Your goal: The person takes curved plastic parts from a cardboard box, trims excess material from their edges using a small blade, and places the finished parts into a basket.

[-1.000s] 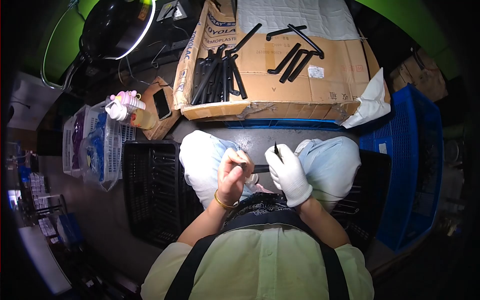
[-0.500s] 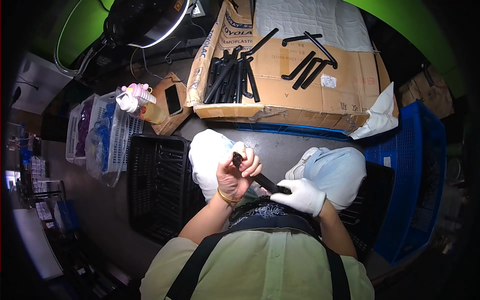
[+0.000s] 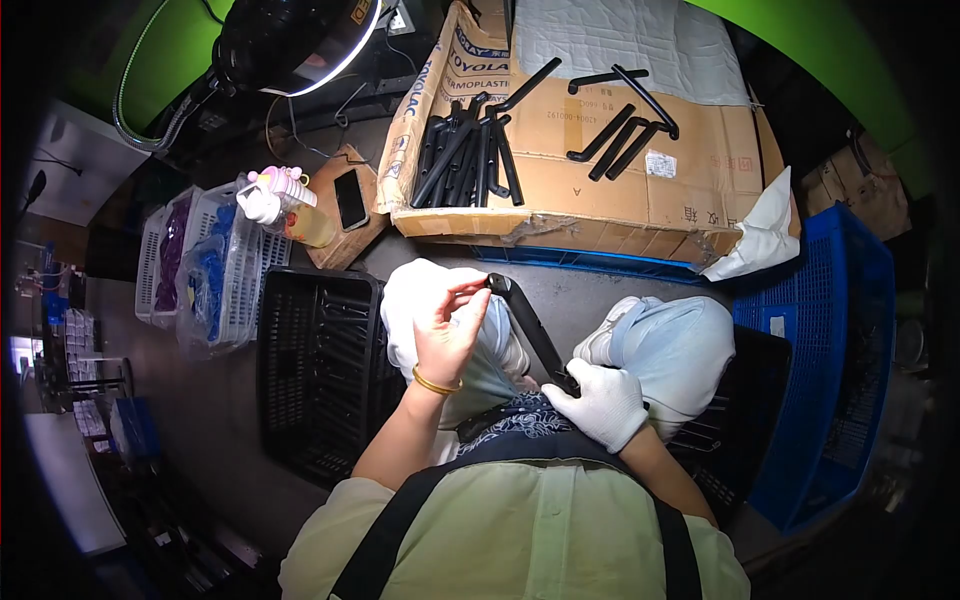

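Note:
A black bent tube (image 3: 534, 328) slants between my two hands above my lap. My bare left hand (image 3: 452, 322) pinches its upper bent end with thumb and fingertips. My gloved right hand (image 3: 603, 402) is closed round its lower end, and the glove hides part of that end. Beyond my knees, a pile of similar black tubes (image 3: 462, 160) lies on the left of the cardboard (image 3: 560, 200). Several more tubes (image 3: 620, 148) lie apart on its right half.
Black crates (image 3: 268, 375) flank my legs, the left one holding black tubes. A blue crate (image 3: 805, 400) stands at right. At left are a phone (image 3: 350, 199), a bottle (image 3: 308, 226), white baskets (image 3: 240, 300) and a ring lamp (image 3: 290, 50).
The tube has come into fuller view between my hands and now slants more steeply. My left hand has changed its hold to the tip. Earlier, the view shifted and my right hand moved lower.

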`<control>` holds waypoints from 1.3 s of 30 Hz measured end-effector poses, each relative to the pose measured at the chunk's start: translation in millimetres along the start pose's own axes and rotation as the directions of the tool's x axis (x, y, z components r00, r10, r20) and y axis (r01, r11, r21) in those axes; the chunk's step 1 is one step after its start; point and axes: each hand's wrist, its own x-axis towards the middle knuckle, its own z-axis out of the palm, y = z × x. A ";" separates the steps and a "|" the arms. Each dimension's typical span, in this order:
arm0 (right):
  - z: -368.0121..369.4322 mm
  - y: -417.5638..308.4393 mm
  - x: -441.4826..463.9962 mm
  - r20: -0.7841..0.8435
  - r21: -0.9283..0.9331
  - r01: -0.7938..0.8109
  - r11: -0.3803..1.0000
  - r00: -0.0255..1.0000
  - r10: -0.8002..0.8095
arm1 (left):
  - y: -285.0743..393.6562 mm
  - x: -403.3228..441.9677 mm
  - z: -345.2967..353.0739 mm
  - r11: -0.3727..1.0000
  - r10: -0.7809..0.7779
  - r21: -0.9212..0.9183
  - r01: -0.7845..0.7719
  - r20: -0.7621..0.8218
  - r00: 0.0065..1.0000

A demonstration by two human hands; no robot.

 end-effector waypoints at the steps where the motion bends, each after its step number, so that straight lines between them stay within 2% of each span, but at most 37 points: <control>1: -1.0 -0.9 -0.2 0.000 -0.016 -0.010 1.000 1.000 0.010 | 2.2 0.6 -0.4 0.999 0.016 0.047 -0.016 -0.003 1.000; 5: -2.1 -1.0 -1.7 -0.037 -0.116 -0.004 0.993 0.999 0.000 | 5.8 0.7 -1.6 0.975 0.069 0.213 -0.067 -0.003 0.998; 10: -1.1 10.7 -2.6 -0.120 -0.228 0.041 0.973 0.990 -0.070 | 4.1 8.6 -9.6 0.970 0.011 0.239 -0.039 0.115 0.993; 14: -4.6 15.3 -4.2 -0.088 -0.278 0.026 0.960 0.995 -0.053 | 8.2 11.4 -16.2 0.948 -0.047 0.317 -0.025 0.220 0.974; 17: -3.6 17.1 -5.0 -0.075 -0.289 0.033 0.957 0.996 -0.057 | 0.4 10.4 -19.2 0.944 -0.089 0.330 0.005 0.238 0.967; 20: -1.4 17.2 -6.0 -0.056 -0.286 0.024 0.958 0.998 -0.042 | -2.0 8.4 -18.2 0.924 -0.129 0.380 0.042 0.208 0.969; 23: -1.1 15.5 -6.1 -0.024 -0.274 -0.011 0.962 1.000 0.005 | -1.8 8.0 -15.3 0.919 -0.078 0.394 0.005 0.172 0.982; 26: -1.5 14.9 -4.8 -0.024 -0.237 -0.041 0.971 0.999 0.037 | -19.2 9.6 -17.1 0.948 0.004 0.318 -0.008 0.015 1.000; 29: -4.1 15.5 -4.4 -0.016 -0.162 -0.059 0.985 0.998 0.057 | -12.8 27.9 -32.6 0.908 0.068 0.418 -0.041 -0.051 0.996; 30: -4.8 16.3 -4.1 -0.016 -0.136 -0.058 0.989 0.998 0.056 | -15.2 28.3 -37.0 0.907 -0.033 0.416 0.074 -0.104 0.994; 31: -5.3 16.9 -3.7 -0.014 -0.109 -0.057 0.992 0.998 0.056 | -22.8 29.2 -44.9 0.822 0.064 0.569 -0.033 -0.035 0.997; 33: -5.2 17.5 -3.3 -0.015 -0.076 -0.059 0.995 0.998 0.058 | -39.7 30.3 -59.0 0.555 0.213 0.796 -0.243 0.146 0.966; 34: -5.2 17.7 -2.9 -0.017 -0.059 -0.061 0.996 0.998 0.060 | -40.7 28.4 -55.4 0.405 0.287 0.876 -0.261 0.149 0.946; 37: -4.7 17.5 -2.0 -0.007 -0.032 -0.066 0.997 0.998 0.066 | -51.5 25.0 -61.4 0.401 0.205 0.894 -0.200 0.125 0.971; 38: -4.3 16.9 -2.2 -0.012 -0.036 -0.064 0.997 0.998 0.064 | -49.1 31.4 -65.5 0.456 0.172 0.862 -0.220 0.158 0.972; 39: -3.8 15.9 -2.8 -0.012 -0.041 -0.058 0.997 0.998 0.058 | -49.5 32.5 -64.1 0.681 0.089 0.721 -0.131 0.096 0.991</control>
